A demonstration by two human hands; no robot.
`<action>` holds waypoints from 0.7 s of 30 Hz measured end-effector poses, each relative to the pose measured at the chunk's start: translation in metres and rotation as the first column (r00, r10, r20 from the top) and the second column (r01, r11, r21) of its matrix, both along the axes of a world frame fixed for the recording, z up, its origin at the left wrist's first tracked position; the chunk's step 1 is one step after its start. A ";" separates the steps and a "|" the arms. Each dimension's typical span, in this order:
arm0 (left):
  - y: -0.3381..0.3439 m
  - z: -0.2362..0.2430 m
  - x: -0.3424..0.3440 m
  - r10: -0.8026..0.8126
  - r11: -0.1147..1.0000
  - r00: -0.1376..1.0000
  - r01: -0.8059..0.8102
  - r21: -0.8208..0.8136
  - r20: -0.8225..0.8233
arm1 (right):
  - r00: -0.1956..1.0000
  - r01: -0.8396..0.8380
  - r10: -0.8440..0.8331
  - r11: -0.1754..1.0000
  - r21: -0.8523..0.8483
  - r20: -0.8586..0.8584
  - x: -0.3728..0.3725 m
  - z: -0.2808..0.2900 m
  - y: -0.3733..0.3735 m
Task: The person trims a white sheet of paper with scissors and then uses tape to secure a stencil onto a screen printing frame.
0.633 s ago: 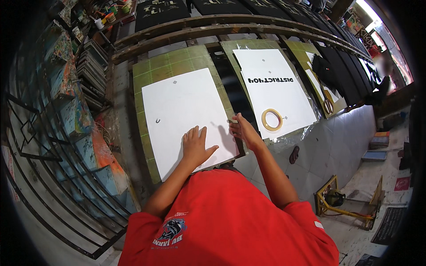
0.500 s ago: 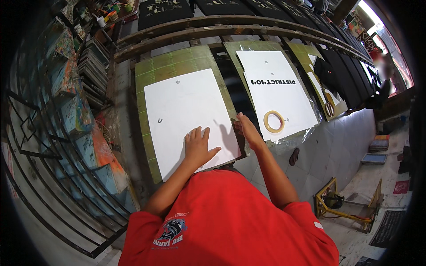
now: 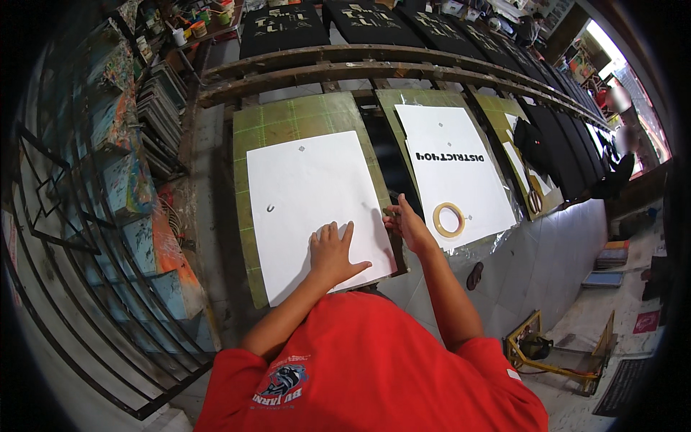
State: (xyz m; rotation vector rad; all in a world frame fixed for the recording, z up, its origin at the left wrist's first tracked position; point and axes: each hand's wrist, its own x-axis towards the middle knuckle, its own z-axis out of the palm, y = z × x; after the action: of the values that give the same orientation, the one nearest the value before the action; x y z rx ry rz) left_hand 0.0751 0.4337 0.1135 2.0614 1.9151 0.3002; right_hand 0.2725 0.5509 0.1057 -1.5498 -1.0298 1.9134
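A plain white paper sheet (image 3: 313, 183) with small printed marks lies on a green gridded board (image 3: 245, 126). My left hand (image 3: 333, 255) rests flat on its lower part, fingers spread. At the sheet's right edge my right hand (image 3: 407, 227) is raised on its side, fingers extended, holding nothing. To the right, white sheets (image 3: 468, 183) with black lettering lie on a second green board (image 3: 394, 96), with a yellowish tape roll (image 3: 437, 217) on top. Scissors (image 3: 534, 201) lie on a third board (image 3: 495, 108) beside black cloth (image 3: 533, 140).
Wooden rails (image 3: 309, 72) cross behind the boards, with printed black garments (image 3: 281, 29) beyond. Black metal grillwork (image 3: 54, 209) and stacked frames (image 3: 155, 115) are at left. A yellow metal frame (image 3: 517, 335) and a sandal (image 3: 475, 276) are at lower right. Blurred people (image 3: 625, 144) appear far right.
The whole scene sits slightly lower in the picture as the view has shifted. Both hands keep nearly the same places relative to the sheet.
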 end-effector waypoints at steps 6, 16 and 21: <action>-0.001 -0.004 -0.002 0.006 1.000 1.000 -0.006 0.031 0.011 | 0.980 -0.009 -0.005 0.998 -0.070 -0.197 -0.001 0.006 0.006; 0.017 -0.005 -0.006 0.102 0.995 0.985 -0.097 -0.036 0.140 | 0.929 -0.004 -0.002 1.000 -0.013 -0.369 -0.020 0.019 0.003; 0.038 0.026 0.000 0.188 0.967 0.938 -0.126 -0.220 0.292 | 0.928 -0.063 0.048 0.998 -0.031 -0.368 -0.029 0.027 -0.001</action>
State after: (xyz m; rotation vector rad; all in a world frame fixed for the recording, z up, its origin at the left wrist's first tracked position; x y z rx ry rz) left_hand 0.0748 0.4713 0.1398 1.6270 1.8352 0.4250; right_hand 0.2431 0.5495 0.1326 -1.1279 -0.8787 2.1693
